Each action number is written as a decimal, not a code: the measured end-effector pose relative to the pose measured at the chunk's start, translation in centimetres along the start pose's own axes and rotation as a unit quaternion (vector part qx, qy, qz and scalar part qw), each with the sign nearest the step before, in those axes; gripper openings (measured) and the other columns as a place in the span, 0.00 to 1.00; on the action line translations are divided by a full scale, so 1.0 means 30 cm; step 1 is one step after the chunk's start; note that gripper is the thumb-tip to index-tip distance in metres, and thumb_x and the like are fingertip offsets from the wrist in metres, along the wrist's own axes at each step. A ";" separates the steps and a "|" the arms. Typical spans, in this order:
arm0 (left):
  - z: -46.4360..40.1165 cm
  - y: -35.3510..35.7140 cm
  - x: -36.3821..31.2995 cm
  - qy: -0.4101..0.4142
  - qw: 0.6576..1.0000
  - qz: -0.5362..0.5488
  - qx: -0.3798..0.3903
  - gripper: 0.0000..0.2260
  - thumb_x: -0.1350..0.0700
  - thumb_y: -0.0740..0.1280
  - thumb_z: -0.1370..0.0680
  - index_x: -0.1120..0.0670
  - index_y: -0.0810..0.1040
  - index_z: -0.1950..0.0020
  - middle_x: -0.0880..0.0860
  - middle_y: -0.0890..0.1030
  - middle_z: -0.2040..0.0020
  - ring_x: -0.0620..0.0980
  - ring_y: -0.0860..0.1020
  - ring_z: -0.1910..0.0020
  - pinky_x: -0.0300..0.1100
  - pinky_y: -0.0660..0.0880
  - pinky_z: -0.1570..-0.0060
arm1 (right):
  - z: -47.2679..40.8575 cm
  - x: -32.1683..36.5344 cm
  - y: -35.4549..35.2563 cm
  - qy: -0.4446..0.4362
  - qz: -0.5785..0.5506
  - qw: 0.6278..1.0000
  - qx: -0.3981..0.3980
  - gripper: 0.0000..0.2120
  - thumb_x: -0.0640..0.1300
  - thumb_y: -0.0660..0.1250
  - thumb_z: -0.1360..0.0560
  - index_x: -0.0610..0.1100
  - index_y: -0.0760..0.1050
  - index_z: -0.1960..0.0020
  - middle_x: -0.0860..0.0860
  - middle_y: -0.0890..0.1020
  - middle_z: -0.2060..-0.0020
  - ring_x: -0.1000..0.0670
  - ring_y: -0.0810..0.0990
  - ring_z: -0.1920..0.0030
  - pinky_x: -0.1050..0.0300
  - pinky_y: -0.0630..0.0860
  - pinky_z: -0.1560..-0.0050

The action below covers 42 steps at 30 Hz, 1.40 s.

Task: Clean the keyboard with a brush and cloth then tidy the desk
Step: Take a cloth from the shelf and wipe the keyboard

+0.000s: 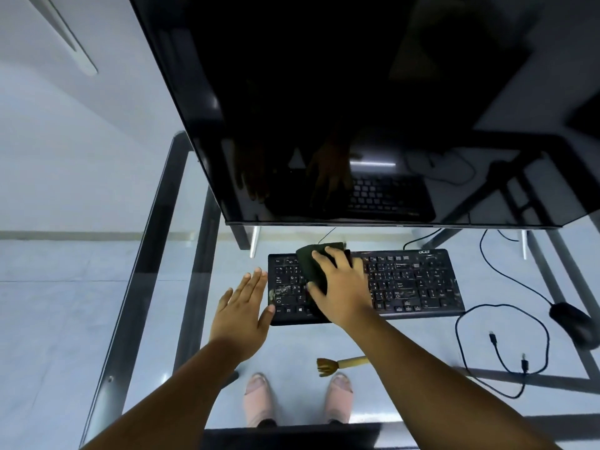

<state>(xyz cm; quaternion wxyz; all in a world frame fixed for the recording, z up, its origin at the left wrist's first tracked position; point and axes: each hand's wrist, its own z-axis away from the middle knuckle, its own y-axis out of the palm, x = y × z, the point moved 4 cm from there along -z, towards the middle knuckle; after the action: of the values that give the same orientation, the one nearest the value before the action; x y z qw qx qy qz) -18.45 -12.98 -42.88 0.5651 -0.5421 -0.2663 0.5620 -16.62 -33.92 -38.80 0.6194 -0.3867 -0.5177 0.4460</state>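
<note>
A black keyboard (412, 284) lies on the glass desk (156, 287) under the monitor, with pale smudges on its left keys. My right hand (341, 287) presses a dark green cloth (313, 271) flat onto the keyboard's left-centre keys. My left hand (243, 306) rests flat with fingers spread against the keyboard's left edge, its thumb touching the front corner. A small wooden-handled brush (341, 365) lies on the glass in front of the keyboard, partly hidden behind my right forearm.
A large dark monitor (357, 108) overhangs the back of the desk. A black mouse (571, 323) sits at the right with its cable (506, 274), and a looped cable (487, 362) with loose plugs lies nearby. My feet show through the glass.
</note>
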 end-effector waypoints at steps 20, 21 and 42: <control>-0.011 0.024 0.033 0.030 0.999 0.011 0.015 0.38 0.32 0.30 0.29 0.46 0.38 0.21 0.42 0.38 0.22 0.42 0.36 0.24 0.41 0.37 0.28 | -0.040 0.064 0.021 0.062 -0.058 0.993 -0.084 0.21 0.38 0.60 0.24 0.45 0.75 0.32 0.49 0.74 0.35 0.42 0.67 0.42 0.50 0.73 0.40; -0.012 0.024 0.035 0.031 0.999 0.011 0.015 0.38 0.31 0.30 0.29 0.46 0.38 0.21 0.41 0.37 0.23 0.41 0.36 0.25 0.41 0.37 0.28 | -0.055 0.100 0.029 0.031 -0.067 0.995 -0.072 0.21 0.37 0.60 0.24 0.46 0.74 0.32 0.50 0.73 0.35 0.43 0.66 0.42 0.51 0.73 0.39; -0.015 0.017 0.043 0.028 0.999 0.028 0.008 0.35 0.34 0.42 0.24 0.46 0.40 0.21 0.41 0.39 0.23 0.41 0.37 0.25 0.41 0.39 0.28 | -0.024 0.053 0.039 -0.106 -0.070 0.988 -0.088 0.20 0.38 0.60 0.27 0.51 0.82 0.41 0.54 0.78 0.41 0.45 0.70 0.48 0.50 0.77 0.48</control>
<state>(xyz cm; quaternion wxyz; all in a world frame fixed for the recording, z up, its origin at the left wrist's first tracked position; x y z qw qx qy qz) -17.94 -12.04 -43.86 0.5608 -0.5599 -0.2309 0.5645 -15.99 -32.05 -39.54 0.5540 -0.3536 -0.6433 0.3927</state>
